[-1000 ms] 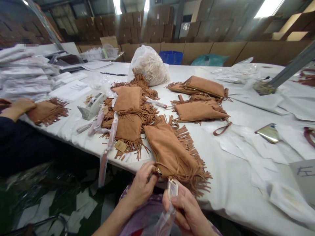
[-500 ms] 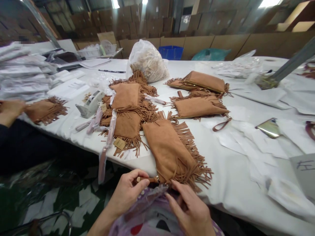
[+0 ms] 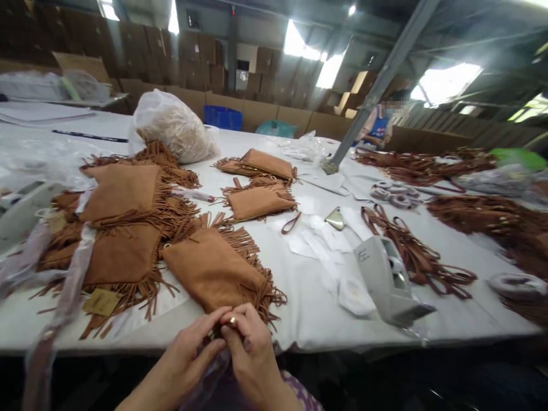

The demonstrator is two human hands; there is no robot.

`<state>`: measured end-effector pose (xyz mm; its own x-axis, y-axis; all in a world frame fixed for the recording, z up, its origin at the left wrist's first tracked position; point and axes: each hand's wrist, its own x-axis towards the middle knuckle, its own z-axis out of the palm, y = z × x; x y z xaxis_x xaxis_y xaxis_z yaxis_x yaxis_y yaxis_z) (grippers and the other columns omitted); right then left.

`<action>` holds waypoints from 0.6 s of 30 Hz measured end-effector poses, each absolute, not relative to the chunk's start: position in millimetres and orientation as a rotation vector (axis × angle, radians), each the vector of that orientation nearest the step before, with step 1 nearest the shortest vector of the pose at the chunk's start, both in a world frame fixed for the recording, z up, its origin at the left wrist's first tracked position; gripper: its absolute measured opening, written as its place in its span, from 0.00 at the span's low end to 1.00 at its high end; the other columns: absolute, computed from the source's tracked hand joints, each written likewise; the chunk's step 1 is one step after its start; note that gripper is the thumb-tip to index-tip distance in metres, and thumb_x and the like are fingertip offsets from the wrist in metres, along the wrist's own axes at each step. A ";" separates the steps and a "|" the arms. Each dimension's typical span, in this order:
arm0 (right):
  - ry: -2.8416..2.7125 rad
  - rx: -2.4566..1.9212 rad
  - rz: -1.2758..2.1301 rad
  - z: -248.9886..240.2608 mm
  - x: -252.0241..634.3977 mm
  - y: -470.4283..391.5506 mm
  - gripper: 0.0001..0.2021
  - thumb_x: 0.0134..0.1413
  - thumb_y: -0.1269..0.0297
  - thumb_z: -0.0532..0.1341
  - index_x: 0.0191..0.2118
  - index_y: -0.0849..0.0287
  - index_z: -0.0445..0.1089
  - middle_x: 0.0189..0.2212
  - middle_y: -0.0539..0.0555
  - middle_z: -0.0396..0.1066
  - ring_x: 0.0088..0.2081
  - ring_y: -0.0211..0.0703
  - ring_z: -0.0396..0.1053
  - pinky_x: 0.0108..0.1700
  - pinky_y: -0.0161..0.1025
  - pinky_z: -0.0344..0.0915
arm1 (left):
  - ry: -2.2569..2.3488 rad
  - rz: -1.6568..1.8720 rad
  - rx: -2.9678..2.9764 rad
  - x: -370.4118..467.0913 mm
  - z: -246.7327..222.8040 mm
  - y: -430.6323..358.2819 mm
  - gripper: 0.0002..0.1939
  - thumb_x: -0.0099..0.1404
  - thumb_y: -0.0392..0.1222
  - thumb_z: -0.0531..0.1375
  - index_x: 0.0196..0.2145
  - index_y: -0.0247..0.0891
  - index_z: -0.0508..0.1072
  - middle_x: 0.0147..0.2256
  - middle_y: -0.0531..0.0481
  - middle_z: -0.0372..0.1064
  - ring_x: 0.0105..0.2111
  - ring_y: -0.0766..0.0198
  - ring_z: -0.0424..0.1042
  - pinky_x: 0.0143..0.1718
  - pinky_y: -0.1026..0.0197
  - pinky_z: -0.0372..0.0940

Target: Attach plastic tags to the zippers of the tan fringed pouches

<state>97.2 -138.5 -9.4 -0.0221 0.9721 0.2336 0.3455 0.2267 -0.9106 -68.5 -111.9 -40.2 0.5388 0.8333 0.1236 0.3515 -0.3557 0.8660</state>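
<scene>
Both hands, left (image 3: 192, 349) and right (image 3: 248, 342), pinch close together at the near bag's (image 3: 216, 268) corner, fingers hiding what they grip.

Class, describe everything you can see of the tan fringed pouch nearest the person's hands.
The tan, suede-looking fringed pouch is roughly rectangular and softly creased. Thin strips fringe its far and right sides, and a small metal ring shows at its left corner. It lies slantwise on the white-covered table, by the near edge. The left hand and right hand meet at its near side; what their fingers pinch is hidden.
</scene>
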 end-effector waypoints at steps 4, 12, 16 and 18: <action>-1.600 -1.273 0.719 -13.7 111.8 -138.1 0.10 0.62 0.67 0.53 0.39 0.56 0.72 0.33 0.53 0.66 0.37 0.39 0.68 0.39 0.35 0.64 | 0.856 0.832 2.042 -43.4 -56.2 -102.8 0.17 0.70 0.40 0.51 0.56 0.44 0.61 0.49 0.45 0.69 0.48 0.60 0.69 0.48 0.61 0.67; -1.536 -1.880 -0.200 -30.4 243.3 -151.3 0.16 0.63 0.59 0.51 0.49 0.60 0.69 0.44 0.63 0.69 0.47 0.52 0.65 0.50 0.50 0.63 | 1.094 1.104 2.473 -7.3 -82.9 -95.8 0.09 0.70 0.41 0.51 0.44 0.39 0.68 0.33 0.48 0.72 0.32 0.60 0.72 0.31 0.61 0.66; -1.502 -2.414 -0.622 -31.6 317.1 -150.0 0.22 0.61 0.53 0.51 0.50 0.64 0.71 0.55 0.71 0.61 0.56 0.67 0.56 0.51 0.61 0.58 | 1.287 1.083 2.575 1.9 -86.2 -92.2 0.11 0.71 0.44 0.48 0.41 0.39 0.68 0.30 0.49 0.70 0.30 0.61 0.72 0.29 0.61 0.64; -1.591 -2.549 -0.623 -37.8 333.6 -148.2 0.20 0.60 0.53 0.53 0.48 0.61 0.72 0.57 0.69 0.60 0.58 0.68 0.53 0.52 0.61 0.56 | 1.345 1.054 2.614 4.7 -85.4 -89.7 0.11 0.71 0.44 0.47 0.41 0.39 0.67 0.29 0.51 0.69 0.28 0.62 0.72 0.28 0.61 0.64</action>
